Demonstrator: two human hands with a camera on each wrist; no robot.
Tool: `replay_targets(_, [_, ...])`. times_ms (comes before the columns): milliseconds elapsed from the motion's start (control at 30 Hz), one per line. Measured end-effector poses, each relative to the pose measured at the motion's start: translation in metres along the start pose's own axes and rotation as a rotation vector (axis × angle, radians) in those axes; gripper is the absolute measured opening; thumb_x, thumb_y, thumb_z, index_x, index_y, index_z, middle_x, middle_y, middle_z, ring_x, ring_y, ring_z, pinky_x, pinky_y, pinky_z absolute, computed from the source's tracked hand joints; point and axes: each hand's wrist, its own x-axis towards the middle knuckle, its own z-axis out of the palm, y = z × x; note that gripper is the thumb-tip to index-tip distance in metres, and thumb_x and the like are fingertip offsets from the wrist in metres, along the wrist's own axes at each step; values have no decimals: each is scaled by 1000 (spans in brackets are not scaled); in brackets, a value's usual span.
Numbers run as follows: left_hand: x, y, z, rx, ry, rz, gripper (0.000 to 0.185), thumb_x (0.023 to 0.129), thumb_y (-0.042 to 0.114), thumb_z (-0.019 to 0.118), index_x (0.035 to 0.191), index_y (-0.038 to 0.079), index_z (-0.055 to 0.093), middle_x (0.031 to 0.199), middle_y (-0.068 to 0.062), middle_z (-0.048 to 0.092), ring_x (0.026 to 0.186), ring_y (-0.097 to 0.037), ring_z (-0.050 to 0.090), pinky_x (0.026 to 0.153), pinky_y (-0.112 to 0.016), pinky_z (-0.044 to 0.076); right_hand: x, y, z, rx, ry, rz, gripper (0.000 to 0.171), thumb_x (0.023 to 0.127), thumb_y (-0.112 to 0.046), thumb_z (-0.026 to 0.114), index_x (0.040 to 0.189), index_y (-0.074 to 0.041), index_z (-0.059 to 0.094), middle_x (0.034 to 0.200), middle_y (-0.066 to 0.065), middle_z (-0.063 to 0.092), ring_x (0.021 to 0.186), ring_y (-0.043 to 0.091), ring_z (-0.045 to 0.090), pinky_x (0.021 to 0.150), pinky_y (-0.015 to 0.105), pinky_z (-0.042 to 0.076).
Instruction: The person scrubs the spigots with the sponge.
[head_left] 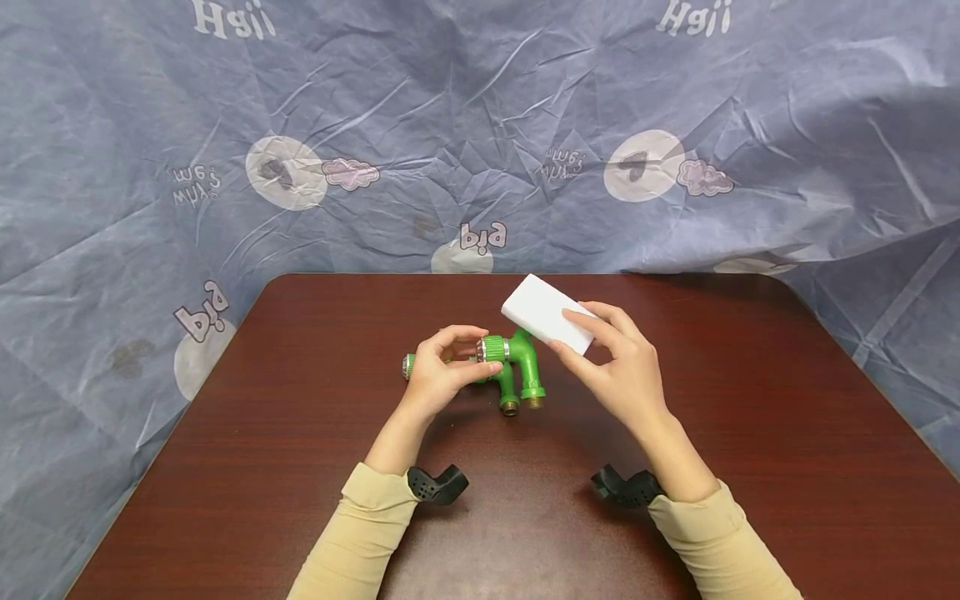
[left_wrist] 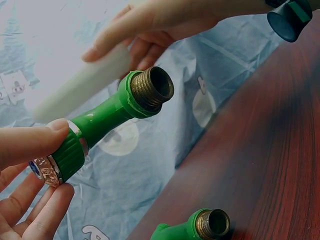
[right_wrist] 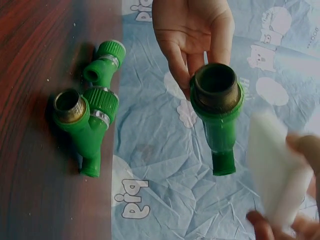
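My left hand [head_left: 431, 375] pinches a green tap [head_left: 529, 371] by its ribbed collar, between thumb and fingers. In the left wrist view the brass threaded end of that tap [left_wrist: 102, 120] points up and right. My right hand [head_left: 630, 375] grips a white sponge block [head_left: 542, 307] close beside the tap; in the right wrist view the sponge [right_wrist: 275, 165] looks slightly blurred and apart from it. Under the held tap, two more green taps lie on the table: one with a brass threaded end [right_wrist: 85, 132], the other behind it [right_wrist: 106, 62].
The dark red-brown wooden table [head_left: 300, 517] reaches back to a wrinkled blue-grey printed cloth [head_left: 420, 125], which hangs behind and around it. Black wrist cameras, left [head_left: 438, 485] and right [head_left: 626, 487], jut inward from the cuffs over the table.
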Motion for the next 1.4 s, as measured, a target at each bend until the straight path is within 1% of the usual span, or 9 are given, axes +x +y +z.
replay_targets(133, [0, 1, 0, 4, 7, 7, 41, 68, -8, 78, 107, -7, 63, 99, -12, 66, 92, -34, 63, 69, -25, 53, -1, -2, 4, 71, -97, -113, 40, 69, -15, 81, 107, -13, 72, 114, 6, 61, 98, 22, 60, 76, 21, 45])
replay_targets(233, [0, 2, -1, -2, 6, 13, 41, 68, -10, 77, 106, -8, 63, 100, -14, 66, 93, -36, 63, 69, -25, 53, -2, -2, 7, 80, -148, -162, 38, 71, -17, 80, 107, -14, 72, 114, 6, 61, 98, 21, 60, 73, 27, 46])
replay_targets(400, [0, 5, -1, -1, 13, 22, 41, 68, -9, 78, 106, -9, 63, 97, -10, 67, 88, -30, 64, 68, -24, 53, -2, 0, 4, 6, -104, -102, 39, 70, -20, 81, 107, -13, 72, 113, 6, 62, 95, 21, 61, 70, 29, 46])
replay_targets(600, [0, 6, -2, -10, 22, 7, 42, 68, -9, 77, 107, -9, 62, 95, -7, 66, 86, -27, 64, 64, -23, 52, -1, -1, 2, -1, -2, 2, 38, 70, -15, 82, 107, -11, 72, 112, 6, 62, 84, 18, 62, 70, 15, 44])
replay_targets(767, [0, 5, -4, -8, 20, 8, 41, 68, -10, 77, 106, -8, 63, 96, -9, 67, 89, -32, 63, 65, -24, 53, -2, -5, 4, 68, -88, -92, 39, 71, -16, 81, 108, -12, 71, 116, 6, 61, 100, 22, 59, 75, 22, 45])
replay_targets(900, [2, 1, -5, -24, 11, 21, 41, 68, -12, 76, 107, -8, 63, 98, -13, 67, 88, -31, 64, 67, -27, 54, -3, -5, 6, 75, -170, -154, 38, 73, -21, 80, 109, -14, 71, 117, 6, 60, 100, 21, 59, 73, 28, 47])
replay_targets(1067, [8, -17, -8, -13, 26, 18, 42, 67, -6, 80, 107, -2, 65, 97, -7, 67, 86, -22, 65, 65, -25, 53, -2, -4, 4, -3, -125, -84, 39, 72, -23, 81, 109, -13, 71, 115, 6, 61, 97, 20, 60, 68, 32, 48])
replay_targets(1233, [10, -24, -7, -36, 24, 15, 43, 67, -3, 81, 107, 0, 66, 97, -6, 67, 91, -35, 63, 63, -24, 53, -1, -3, 2, -47, -42, 14, 39, 72, -21, 81, 108, -12, 71, 114, 6, 62, 83, 17, 62, 65, 21, 45])
replay_targets(1400, [9, -24, -8, -39, 23, 29, 42, 68, -4, 80, 107, -2, 66, 98, -10, 67, 89, -32, 64, 65, -26, 54, -1, -5, 4, 45, -91, -90, 39, 72, -19, 80, 109, -12, 71, 116, 7, 61, 96, 21, 60, 73, 23, 46])
